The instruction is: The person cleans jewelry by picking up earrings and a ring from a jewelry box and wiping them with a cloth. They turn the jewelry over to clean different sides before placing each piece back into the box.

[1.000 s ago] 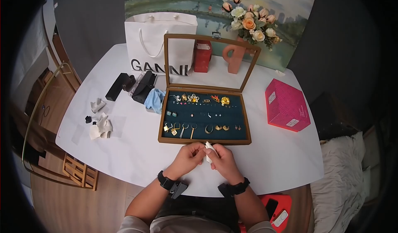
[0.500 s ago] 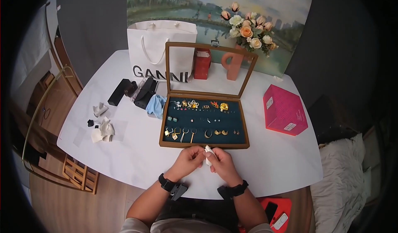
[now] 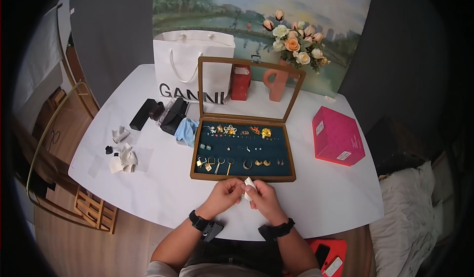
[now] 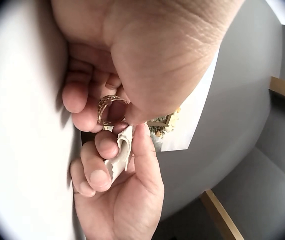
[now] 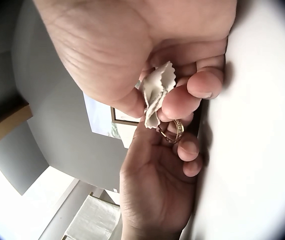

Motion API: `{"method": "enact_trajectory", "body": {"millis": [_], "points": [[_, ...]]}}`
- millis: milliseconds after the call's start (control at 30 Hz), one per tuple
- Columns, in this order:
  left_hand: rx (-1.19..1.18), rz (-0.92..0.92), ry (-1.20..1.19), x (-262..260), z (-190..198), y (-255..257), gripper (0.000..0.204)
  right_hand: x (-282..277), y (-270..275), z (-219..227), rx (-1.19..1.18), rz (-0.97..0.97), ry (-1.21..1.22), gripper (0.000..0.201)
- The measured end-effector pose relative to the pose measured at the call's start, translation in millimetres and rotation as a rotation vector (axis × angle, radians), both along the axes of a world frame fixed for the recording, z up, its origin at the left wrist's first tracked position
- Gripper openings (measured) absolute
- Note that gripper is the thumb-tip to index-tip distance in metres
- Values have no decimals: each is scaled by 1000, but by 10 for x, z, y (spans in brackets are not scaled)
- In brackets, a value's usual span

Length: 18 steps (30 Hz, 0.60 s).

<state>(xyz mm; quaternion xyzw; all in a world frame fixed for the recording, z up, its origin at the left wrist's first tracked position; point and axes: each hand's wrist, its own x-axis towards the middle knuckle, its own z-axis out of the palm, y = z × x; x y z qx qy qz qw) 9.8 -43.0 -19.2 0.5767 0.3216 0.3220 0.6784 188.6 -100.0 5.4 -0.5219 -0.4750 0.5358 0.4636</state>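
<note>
My left hand [image 3: 223,198] pinches a gold-coloured ring [image 4: 102,109] with an ornate band between thumb and fingers. Facing it, my right hand [image 3: 266,199] grips a folded off-white cloth [image 5: 158,86] with a zigzag-cut edge. In both wrist views the cloth lies right at the ring, and the fingertips of the two hands meet there. Both hands are just in front of an open wooden jewelry box [image 3: 242,179], whose glass lid stands up. Earrings, rings and other small pieces sit in rows on its dark green pad [image 3: 232,153].
Crumpled off-white cloths [image 3: 124,161] lie on the white table [image 3: 163,198] at left. Near the box are a black case [image 3: 174,116] and a blue cloth [image 3: 186,131]. A white paper bag [image 3: 192,55], red box [image 3: 240,84] and flower vase [image 3: 277,84] stand behind; a pink box [image 3: 338,136] is right.
The head view has tilted up, so the table and everything on it sit lower in the picture. Both hands keep their hold, close together before the box.
</note>
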Motion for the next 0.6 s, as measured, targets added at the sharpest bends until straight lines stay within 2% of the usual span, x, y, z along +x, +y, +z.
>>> {"method": "enact_trajectory", "body": {"millis": [600], "points": [[-8,7,-20,-8,-24,8,19,7,-3,-33,16,24,9,27]]}}
